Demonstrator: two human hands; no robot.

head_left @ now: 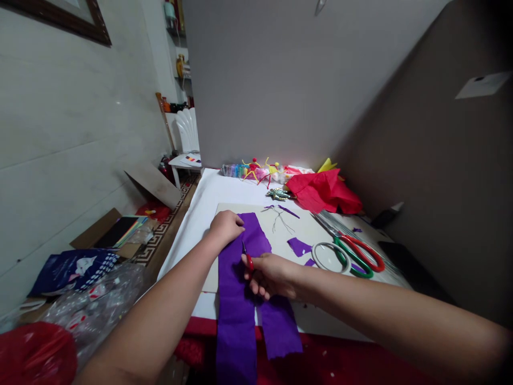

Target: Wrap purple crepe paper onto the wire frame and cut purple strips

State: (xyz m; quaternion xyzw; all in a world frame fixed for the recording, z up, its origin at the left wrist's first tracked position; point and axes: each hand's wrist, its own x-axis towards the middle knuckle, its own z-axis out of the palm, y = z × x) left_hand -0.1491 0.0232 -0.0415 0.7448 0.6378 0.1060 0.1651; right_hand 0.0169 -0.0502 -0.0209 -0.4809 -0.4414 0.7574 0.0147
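Note:
A long purple sheet (238,278), crepe paper or cloth, lies across a pale board (228,207) and hangs over the table's near edge. It is split lengthwise into two strips at the near end. My left hand (226,227) is closed on the sheet's far left edge, its fingertips pinched together. In my right hand (272,275) are small red-handled scissors (249,262), with dark blade tips pointing away over the purple sheet. Just beyond the sheet is a twisted wire figure (278,219) partly wrapped in purple. Purple scraps (298,247) lie right of it.
Large scissors with red and green handles (363,251) and a white ring (320,259) lie at right. Red crumpled material (324,190), yellow and red wire figures (272,171) and a green ornament (279,194) sit at the back. Grey panels (280,80) stand behind.

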